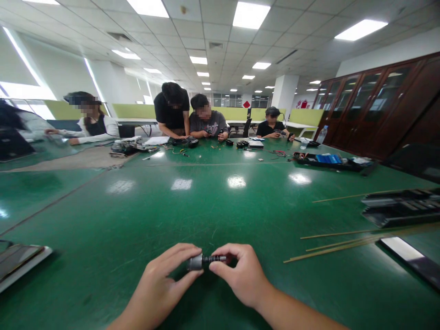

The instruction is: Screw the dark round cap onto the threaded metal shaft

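Observation:
A small metal part, with a grey cylinder at its left and a thinner dark, ringed shaft at its right, lies level just above the green tabletop. My left hand pinches the grey cylinder between thumb and fingers. The ringed shaft end is held between the thumb and fingers of my right hand. Both hands are close together at the bottom middle of the view. Some of the shaft's right end is hidden by my right fingers.
Thin brass-coloured rods, a dark rail-like part and a black-and-white flat object lie at right. A flat device is at left. Across the green table are a black tray, tools, wires and several people.

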`<state>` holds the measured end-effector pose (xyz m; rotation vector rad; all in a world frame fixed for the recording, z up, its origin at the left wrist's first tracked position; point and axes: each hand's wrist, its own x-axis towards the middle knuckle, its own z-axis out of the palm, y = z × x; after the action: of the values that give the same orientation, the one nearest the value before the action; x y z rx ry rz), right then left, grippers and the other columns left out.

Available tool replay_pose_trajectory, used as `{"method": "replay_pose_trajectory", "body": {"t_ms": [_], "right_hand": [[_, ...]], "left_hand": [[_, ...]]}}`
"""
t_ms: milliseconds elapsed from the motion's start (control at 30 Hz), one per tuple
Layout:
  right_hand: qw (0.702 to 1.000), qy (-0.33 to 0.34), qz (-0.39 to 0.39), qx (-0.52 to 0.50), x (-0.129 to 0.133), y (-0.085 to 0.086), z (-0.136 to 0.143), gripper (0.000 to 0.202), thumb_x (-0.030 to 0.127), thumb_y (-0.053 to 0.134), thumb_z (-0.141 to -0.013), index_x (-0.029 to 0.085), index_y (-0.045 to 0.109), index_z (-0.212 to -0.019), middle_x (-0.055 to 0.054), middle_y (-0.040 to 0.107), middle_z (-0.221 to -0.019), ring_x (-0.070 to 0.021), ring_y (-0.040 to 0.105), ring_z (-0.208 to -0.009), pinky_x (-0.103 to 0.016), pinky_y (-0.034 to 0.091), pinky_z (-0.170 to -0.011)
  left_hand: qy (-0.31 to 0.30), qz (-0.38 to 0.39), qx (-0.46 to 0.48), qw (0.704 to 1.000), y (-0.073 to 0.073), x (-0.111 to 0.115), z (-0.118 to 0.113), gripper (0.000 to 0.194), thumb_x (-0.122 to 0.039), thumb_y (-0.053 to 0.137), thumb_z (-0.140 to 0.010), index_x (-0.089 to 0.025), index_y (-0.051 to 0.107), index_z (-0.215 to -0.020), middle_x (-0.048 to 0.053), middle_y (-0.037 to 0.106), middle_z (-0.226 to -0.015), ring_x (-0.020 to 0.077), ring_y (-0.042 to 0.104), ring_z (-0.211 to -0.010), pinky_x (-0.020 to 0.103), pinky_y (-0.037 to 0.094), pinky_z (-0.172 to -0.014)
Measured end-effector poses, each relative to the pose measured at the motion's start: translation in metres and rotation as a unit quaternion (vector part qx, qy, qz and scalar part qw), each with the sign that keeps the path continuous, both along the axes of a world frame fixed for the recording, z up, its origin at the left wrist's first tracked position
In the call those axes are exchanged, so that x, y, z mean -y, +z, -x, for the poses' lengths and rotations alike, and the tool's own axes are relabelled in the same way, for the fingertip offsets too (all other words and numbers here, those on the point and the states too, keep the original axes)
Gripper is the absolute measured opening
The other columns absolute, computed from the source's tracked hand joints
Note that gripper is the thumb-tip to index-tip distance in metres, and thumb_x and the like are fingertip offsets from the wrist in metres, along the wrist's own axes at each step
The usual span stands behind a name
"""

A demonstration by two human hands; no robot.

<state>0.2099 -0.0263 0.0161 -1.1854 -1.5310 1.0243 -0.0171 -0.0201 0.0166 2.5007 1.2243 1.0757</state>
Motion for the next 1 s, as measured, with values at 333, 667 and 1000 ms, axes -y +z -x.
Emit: {"method": "replay_pose_trajectory", "body": {"t_ms": [333, 667, 1000], "right_hand": [[1.000, -0.005, -0.005, -0.003, 0.0004, 0.0004, -0.0018, 0.010, 0.021, 0.075, -0.076, 0.018, 0.080, -0.085, -0.002, 0.072, -0.073, -0.0155, 0.061, -0.068, -0.024, 0.045, -0.065], [1.000, -0.008, -0.013, -0.004, 0.0009, 0.0022, -0.0021, 0.010, 0.020, 0.075, -0.077, 0.018, 0.080, -0.085, -0.002, 0.073, -0.075, -0.0168, 0.062, -0.070, -0.026, 0.047, -0.068], [1.000, -0.005, -0.019, -0.005, 0.0003, 0.0002, -0.0034, 0.009, 0.020, 0.075, -0.078, 0.019, 0.080, -0.086, -0.002, 0.073, -0.075, -0.0164, 0.062, -0.070, -0.025, 0.046, -0.068]], "left_hand": [[0.001, 0.005, 0.003, 1.000, -0.0020, -0.0008, 0.0019, 0.032, -0.031, 0.073, -0.088, -0.030, 0.065, -0.119, 0.002, 0.070, -0.114, 0.0169, 0.069, -0.105, 0.025, 0.057, -0.093], [0.004, 0.001, 0.003, 1.000, 0.0025, 0.0004, 0.0005, 0.030, -0.031, 0.071, -0.089, -0.028, 0.066, -0.118, 0.004, 0.071, -0.114, 0.0186, 0.070, -0.103, 0.027, 0.058, -0.090], [-0.001, 0.000, 0.002, 1.000, 0.0038, 0.0000, 0.0010, 0.032, -0.030, 0.072, -0.088, -0.029, 0.065, -0.119, 0.001, 0.070, -0.113, 0.0156, 0.069, -0.103, 0.024, 0.057, -0.091]]}}
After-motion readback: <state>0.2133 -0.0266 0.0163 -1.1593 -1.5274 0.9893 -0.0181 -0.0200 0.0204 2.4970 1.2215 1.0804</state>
